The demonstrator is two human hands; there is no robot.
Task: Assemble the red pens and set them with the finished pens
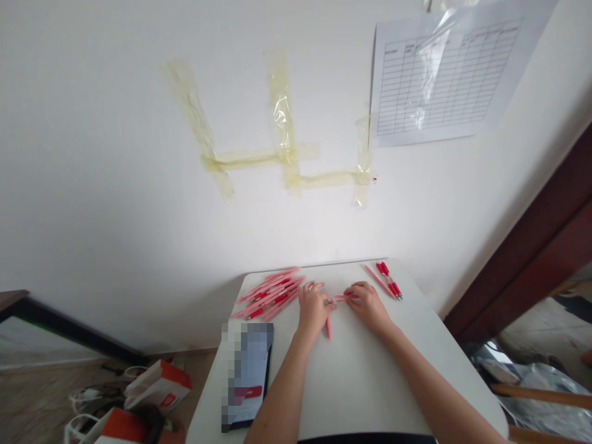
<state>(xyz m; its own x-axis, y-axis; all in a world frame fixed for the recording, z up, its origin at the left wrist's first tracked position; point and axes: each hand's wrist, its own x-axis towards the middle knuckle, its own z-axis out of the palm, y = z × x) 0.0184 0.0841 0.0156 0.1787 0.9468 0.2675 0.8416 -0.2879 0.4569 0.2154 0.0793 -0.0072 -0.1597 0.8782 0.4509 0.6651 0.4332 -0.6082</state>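
My left hand (315,306) is closed, thumb and fingertips pinched at the upper end of a pink pen (328,328) whose lower part points toward me. Just to its right, my right hand (366,301) has its fingers closed around another slim pink pen (341,297), lying roughly sideways with its end toward the left fingertips. The fingers partly cover both pens. Left of my left hand lies a pile of pink and red pens (271,295). Beyond my right hand, red pens (390,280) and one pink pen (379,280) lie side by side.
A phone (252,376), partly blurred, lies on the white table (361,382) by my left forearm. Behind is a white wall with yellowed tape (283,117) and a printed sheet (444,80). Paper bags (157,388) stand on the floor at left.
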